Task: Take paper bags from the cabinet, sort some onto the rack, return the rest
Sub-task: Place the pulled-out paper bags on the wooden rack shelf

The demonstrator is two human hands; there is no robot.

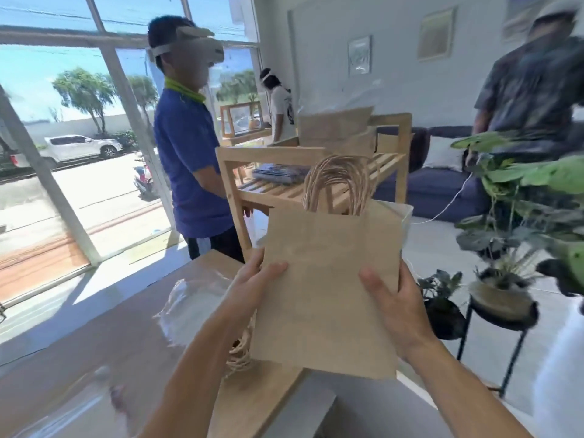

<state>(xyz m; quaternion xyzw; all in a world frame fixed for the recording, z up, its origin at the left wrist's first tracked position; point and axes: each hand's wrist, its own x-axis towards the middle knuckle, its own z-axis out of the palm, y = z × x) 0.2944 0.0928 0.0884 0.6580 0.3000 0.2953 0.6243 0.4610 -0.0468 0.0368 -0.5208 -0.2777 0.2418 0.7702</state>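
Nothing legible anywhere here. The front of the paper bag [328, 279] held up close is plain brown with no print. On the far wall, the framed prints [359, 55] are too blurred to read. The dark graphic on the white shirt [284, 105] at the far rack is too small to make out, and the white car [82, 148] outside, far left, shows no readable plate.

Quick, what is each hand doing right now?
Left hand: grips the left edge of the stack of flat brown paper bags with twisted handles.
Right hand: grips the same stack's right edge.
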